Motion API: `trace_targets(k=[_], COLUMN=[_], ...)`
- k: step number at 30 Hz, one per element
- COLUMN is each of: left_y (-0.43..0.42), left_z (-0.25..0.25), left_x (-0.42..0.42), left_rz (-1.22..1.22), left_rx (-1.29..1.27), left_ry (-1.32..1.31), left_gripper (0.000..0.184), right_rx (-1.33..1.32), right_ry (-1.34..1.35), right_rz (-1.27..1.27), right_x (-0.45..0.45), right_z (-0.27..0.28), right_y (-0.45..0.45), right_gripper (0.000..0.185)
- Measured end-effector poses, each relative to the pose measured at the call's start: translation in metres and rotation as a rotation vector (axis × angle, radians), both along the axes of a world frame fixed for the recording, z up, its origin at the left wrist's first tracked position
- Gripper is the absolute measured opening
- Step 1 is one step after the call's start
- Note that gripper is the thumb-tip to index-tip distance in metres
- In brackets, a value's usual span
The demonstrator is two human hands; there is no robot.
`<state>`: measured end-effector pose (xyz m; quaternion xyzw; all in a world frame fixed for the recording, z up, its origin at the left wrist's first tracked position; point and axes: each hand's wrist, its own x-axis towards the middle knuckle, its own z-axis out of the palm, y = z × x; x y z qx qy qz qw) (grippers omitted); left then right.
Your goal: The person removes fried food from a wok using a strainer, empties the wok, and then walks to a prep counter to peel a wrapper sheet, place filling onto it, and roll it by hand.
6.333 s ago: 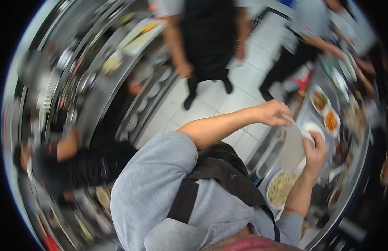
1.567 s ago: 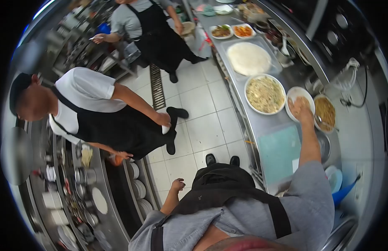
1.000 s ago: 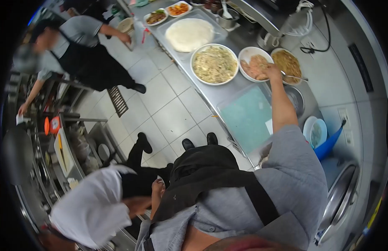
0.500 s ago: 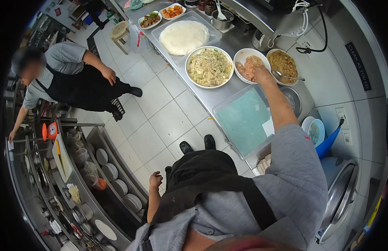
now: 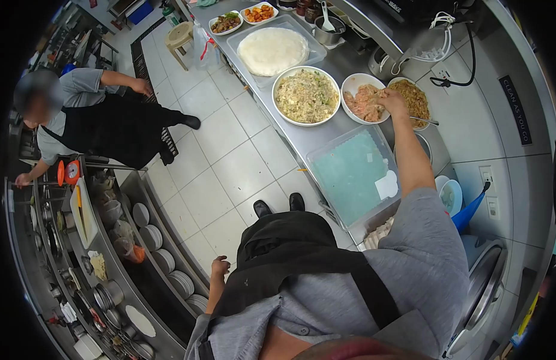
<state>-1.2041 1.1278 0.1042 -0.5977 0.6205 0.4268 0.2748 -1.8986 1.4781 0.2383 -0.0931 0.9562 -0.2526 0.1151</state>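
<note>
My right hand (image 5: 395, 103) reaches into a white bowl (image 5: 350, 84) of pink, minced-looking filling (image 5: 366, 102). Its fingers are closed in the filling and their tips are partly hidden. Left of that bowl is a larger white bowl holding a pale, chopped mixture with green bits (image 5: 307, 96). To the right, a bowl of yellow-brown mixture (image 5: 413, 99) has a metal spoon (image 5: 423, 120) resting in it. My left hand (image 5: 220, 266) hangs beside my apron, away from the counter, fingers loosely bent and holding nothing.
Nearer me lies a clear tray with a green base (image 5: 348, 174). Farther along the steel counter are a tray with a stack of round white sheets (image 5: 273, 51) and two small dishes of food. A co-worker (image 5: 104, 120) stands left, near shelves of plates (image 5: 164, 261).
My right hand stays in the pink filling, shifting slightly. The view has moved a little. The co-worker leans farther left, one arm reaching toward the shelf.
</note>
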Motion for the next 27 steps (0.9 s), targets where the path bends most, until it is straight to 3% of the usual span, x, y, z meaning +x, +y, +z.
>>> trace_targets(k=[2,4,6,7,9,10,12,13,14,15,16,17,18,21,23,24,27], left_y=[0.0,-0.012,-0.019,-0.021,-0.021,-0.02,-0.019,-0.016,-0.018,-0.022,-0.016,-0.007,0.0,0.02,0.028,0.034,0.025], left_z=[0.002,-0.035,-0.049,-0.049,-0.044,-0.042,-0.043,-0.04,-0.061,-0.082,-0.065,-0.042,-0.041,-0.045,-0.051,-0.052,-0.05], left_x=[-0.009,0.002,0.006,0.002,-0.005,-0.009,-0.006,-0.003,0.013,0.032,0.031,0.02,0.029,0.057,0.071,0.076,0.087], left_rz=[-0.021,0.029,0.083,0.1,0.102,0.121,0.05,0.035,-0.061,-0.136,-0.14,-0.123,-0.128,-0.162,-0.161,-0.091,-0.085], left_rx=[-0.018,-0.005,0.008,-0.008,-0.055,-0.06,-0.085,-0.093,-0.135,-0.189,-0.206,-0.218,-0.261,-0.322,-0.328,-0.34,-0.277], left_ry=[0.006,0.055,0.101,0.145,0.175,0.175,0.156,0.144,0.142,0.139,0.091,0.033,0.045,0.015,-0.004,-0.013,-0.021], left_gripper=[0.048,0.048,0.049,0.049,0.047,0.047,0.044,0.041,0.04,0.039,0.04,0.04,0.04,0.042,0.038,0.038,0.036], right_rx=[0.038,0.074,0.392,0.392,0.35,0.343,0.402,0.251,0.279,0.635,0.623,0.644,0.77,0.519,0.477,0.518,0.304], right_ry=[0.085,0.167,0.153,0.154,0.428,0.433,0.19,0.233,0.191,0.467,0.55,0.433,0.779,0.544,0.55,0.694,0.574], right_rz=[-0.048,-0.092,0.23,0.236,0.412,0.431,0.287,0.231,0.332,0.696,0.936,0.889,1.24,0.699,0.389,0.404,0.148], right_x=[0.009,0.015,0.016,0.018,0.027,0.026,0.023,0.033,0.08,0.045,0.021,0.043,0.025,0.002,-0.016,-0.073,-0.034], right_z=[0.001,-0.002,-0.025,-0.035,-0.05,-0.053,-0.049,-0.042,0.043,0.0,-0.033,0.004,-0.018,-0.025,-0.029,-0.08,-0.048], right_y=[-0.005,-0.013,-0.018,-0.016,-0.007,-0.007,-0.021,-0.024,-0.062,-0.059,-0.045,-0.06,-0.039,0.008,0.022,0.047,0.022], right_gripper=[0.049,0.047,0.036,0.036,0.026,0.026,0.024,0.027,0.029,0.029,0.037,0.032,0.026,0.037,0.048,0.035,0.032])
